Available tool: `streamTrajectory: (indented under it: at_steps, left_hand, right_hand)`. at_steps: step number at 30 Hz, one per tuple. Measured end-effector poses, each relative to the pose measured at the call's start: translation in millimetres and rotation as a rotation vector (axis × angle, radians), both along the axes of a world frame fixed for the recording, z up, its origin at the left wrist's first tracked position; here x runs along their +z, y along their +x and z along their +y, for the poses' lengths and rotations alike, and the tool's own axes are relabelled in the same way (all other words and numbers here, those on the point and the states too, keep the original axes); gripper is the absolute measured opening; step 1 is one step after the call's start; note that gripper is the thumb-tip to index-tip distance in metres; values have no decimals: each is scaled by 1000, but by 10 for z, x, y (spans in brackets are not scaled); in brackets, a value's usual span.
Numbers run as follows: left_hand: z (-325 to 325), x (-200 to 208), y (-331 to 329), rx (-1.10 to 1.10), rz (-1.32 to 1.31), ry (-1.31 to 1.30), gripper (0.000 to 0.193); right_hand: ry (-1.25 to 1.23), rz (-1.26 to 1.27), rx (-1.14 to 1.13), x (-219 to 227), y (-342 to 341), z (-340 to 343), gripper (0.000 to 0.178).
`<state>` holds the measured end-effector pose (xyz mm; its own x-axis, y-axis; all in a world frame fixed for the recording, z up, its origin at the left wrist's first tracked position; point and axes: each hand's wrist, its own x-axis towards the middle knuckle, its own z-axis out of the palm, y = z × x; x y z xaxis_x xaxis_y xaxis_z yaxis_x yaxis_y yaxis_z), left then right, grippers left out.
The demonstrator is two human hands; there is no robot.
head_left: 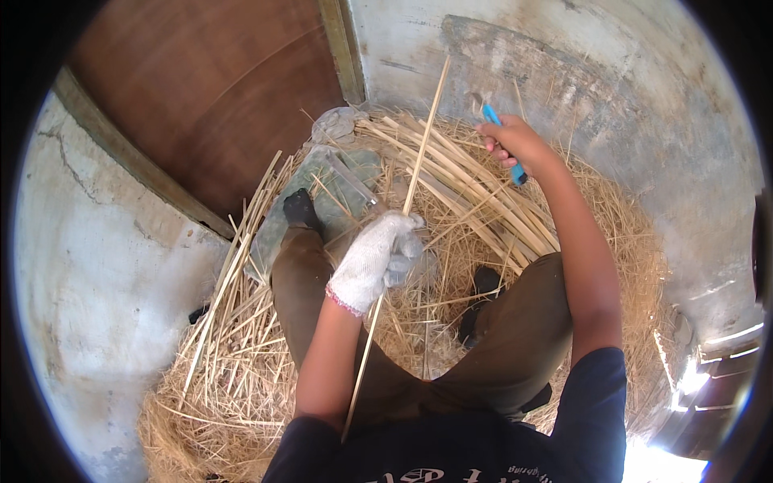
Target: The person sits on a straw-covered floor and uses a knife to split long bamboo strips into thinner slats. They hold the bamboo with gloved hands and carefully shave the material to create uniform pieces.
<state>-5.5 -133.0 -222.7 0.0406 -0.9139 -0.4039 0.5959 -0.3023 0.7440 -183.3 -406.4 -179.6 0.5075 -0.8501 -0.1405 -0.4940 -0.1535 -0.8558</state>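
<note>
My left hand [374, 256], in a white knitted glove, is closed around a long thin bamboo strip [429, 129]. The strip slants from beside my left forearm up past the glove toward the wall. Bare and raised farther off to the right, my right hand [515, 145] grips a slim blue knife [491, 115]; its blade end is blurred. The knife is apart from the strip. Below and beyond my hands lies a bundle of split bamboo strips [483, 205]. A flat grey metal piece [352, 179] rests on a greenish slab [310, 173] near my left foot.
Pale shavings [233, 427] are heaped around my legs. More loose strips [233, 298] lean at the left. A stained plaster wall [620, 105] curves round the far and right sides. A brown door panel [217, 88] stands at the far left. A rough stone [334, 125] lies by the wall.
</note>
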Motion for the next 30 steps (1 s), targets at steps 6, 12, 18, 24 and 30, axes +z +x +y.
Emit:
streamTrajectory:
  at_steps: [6, 12, 18, 24, 30]
  left_hand:
    - [-14, -19, 92, 20, -18, -135, 17]
    - [-35, 3, 59, 52, -96, -150, 20]
    - [16, 26, 107, 90, -108, -166, 22]
    - [26, 15, 101, 100, -124, -161, 22]
    - [40, 14, 25, 129, -326, -104, 21]
  right_hand:
    - [-90, -55, 199, 102, 188, 332, 38]
    - [-253, -25, 297, 29, 337, 671, 34]
    - [-1043, 286, 375, -100, 508, 1040, 20]
    - [-1334, 304, 245, -437, 633, 950, 10]
    - [-1211, 367, 164, -414, 656, 685, 8]
